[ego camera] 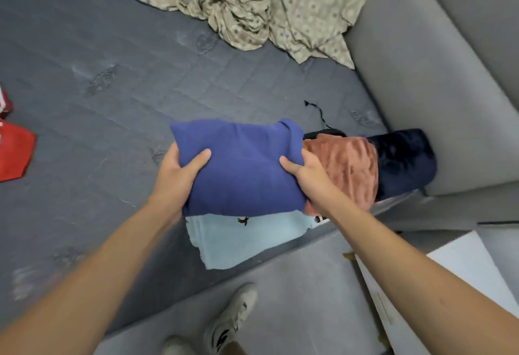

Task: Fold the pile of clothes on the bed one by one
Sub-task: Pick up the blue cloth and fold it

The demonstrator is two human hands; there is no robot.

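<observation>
Bed (112, 46) spreads bare grey toward nine o'clock; beige patterned cloth (252, 3) lies crumpled at twelve. Folded blue garment (241, 166) sits centre, over a pale blue piece (247, 239) at the bed's edge, left hand (179, 169) and right hand (303, 172) gripping its sides.

No words or numbers can be read here. The red cloth (14, 152) at the bed's left edge has white marks, too cut off to read.
</observation>
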